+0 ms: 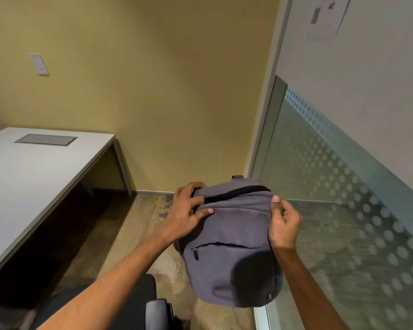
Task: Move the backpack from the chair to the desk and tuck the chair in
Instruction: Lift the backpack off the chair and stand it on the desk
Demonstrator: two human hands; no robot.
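Note:
A grey-purple backpack (pixel 234 244) with a black top zipper hangs in the air in front of me, above the floor, right of centre. My left hand (pixel 188 210) grips its upper left corner. My right hand (pixel 284 225) grips its upper right side. The white desk (pixel 31 167) stands to the left, its top bare except for a grey cable hatch (pixel 45 139). The black chair (pixel 141 303) shows only partly at the bottom centre, seat and armrest, below my left arm and left of the backpack.
A yellow wall lies ahead with a white switch plate (pixel 39 64). A frosted glass partition (pixel 343 186) with a dot pattern runs along the right. Mottled floor (pixel 143 217) lies between desk and glass.

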